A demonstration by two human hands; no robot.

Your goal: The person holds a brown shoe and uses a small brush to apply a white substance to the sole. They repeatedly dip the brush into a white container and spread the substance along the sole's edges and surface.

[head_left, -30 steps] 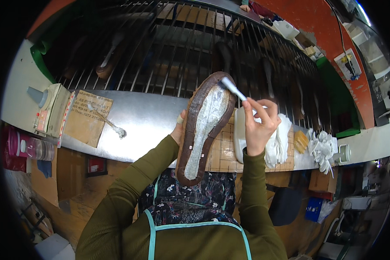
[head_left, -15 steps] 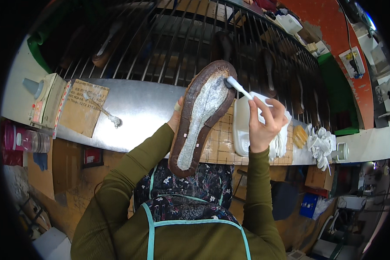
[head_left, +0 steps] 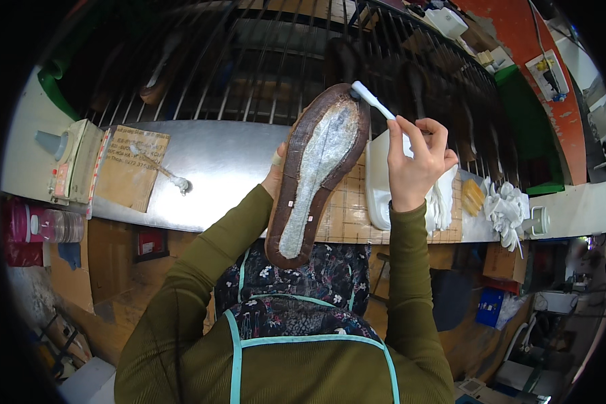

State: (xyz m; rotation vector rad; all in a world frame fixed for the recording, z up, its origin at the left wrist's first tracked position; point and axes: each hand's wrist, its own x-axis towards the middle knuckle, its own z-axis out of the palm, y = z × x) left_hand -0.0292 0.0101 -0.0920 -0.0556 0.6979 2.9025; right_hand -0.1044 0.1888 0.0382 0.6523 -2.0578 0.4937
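Shoe (head_left: 316,172) sole-up in left hand (head_left: 274,178), brush (head_left: 373,100) right at the toe.
Looks lightish and pretty stiff, rim maybe tacky, so best grabbed by the sides; held up over front edge of the metal worktop (head_left: 212,148), heel toward the apron (head_left: 309,323), left side against the left hand, most fingers hidden behind. Right hand (head_left: 414,165) just right of the toe, pinching the brush handle.

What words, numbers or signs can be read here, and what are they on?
Flat brown cardboard sheet: dark printed lines, partly blurred, not copied here.
Two tiny pale tags on the brown-edged, silvery-grey shoe bottom: too small to read.
White rectangular sheet on the orange wall: too small to read.
I can make out no other text.
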